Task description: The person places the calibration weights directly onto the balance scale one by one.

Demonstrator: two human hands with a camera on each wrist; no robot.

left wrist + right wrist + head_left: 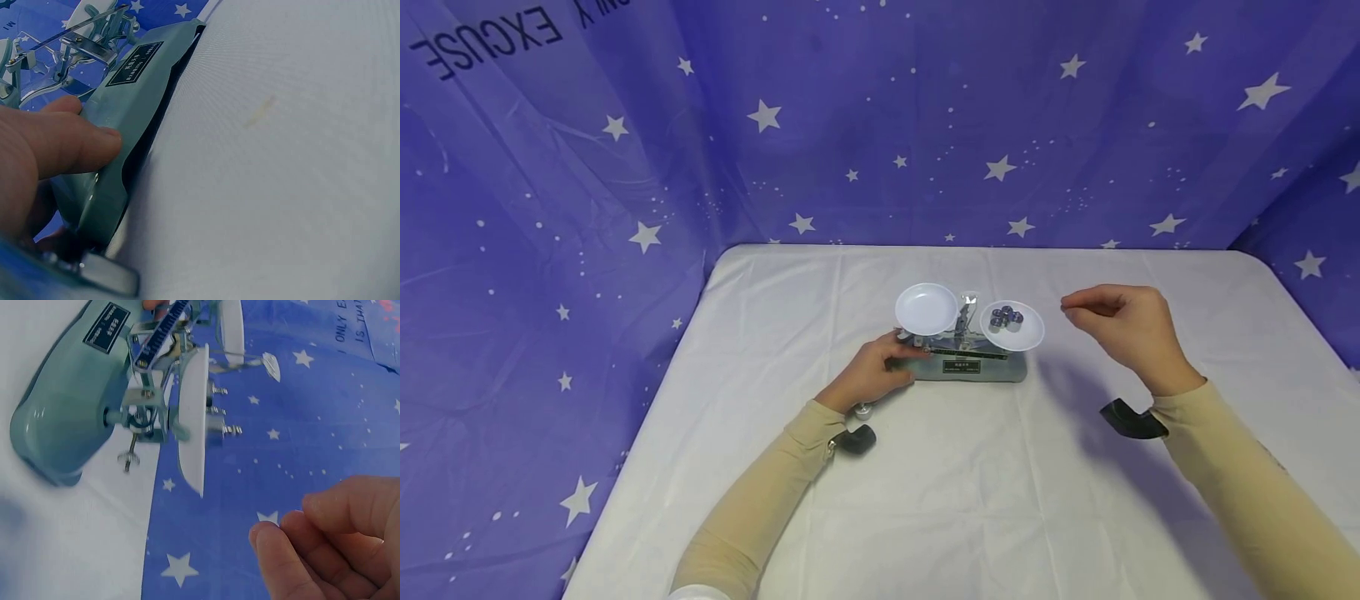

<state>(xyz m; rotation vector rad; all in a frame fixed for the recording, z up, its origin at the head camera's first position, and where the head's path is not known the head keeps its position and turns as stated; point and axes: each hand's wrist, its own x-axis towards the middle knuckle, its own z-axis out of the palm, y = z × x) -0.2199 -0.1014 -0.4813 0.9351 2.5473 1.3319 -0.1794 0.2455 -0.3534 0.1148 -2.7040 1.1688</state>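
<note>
A green balance scale (988, 371) with two white pans stands on the table. Its left pan (927, 310) sits higher and holds nothing; on the lower right pan (1022, 340) are several small metal weights (1006, 317). My left hand (876, 367) grips the left end of the scale's base (106, 187), thumb on the front face and other fingers partly hidden behind. Off to the right of the right pan, my right hand (1131, 329) hovers with loosely bent fingers. Between its thumb and fingertips (269, 534) nothing shows.
A round metal piece (863, 411) lies beside my left wrist, partly covered by it. White cloth (970, 517) covers the table, and a blue star-patterned curtain (880, 125) rises behind its far edge. Dark camera mounts (1131, 419) jut from both wrists.
</note>
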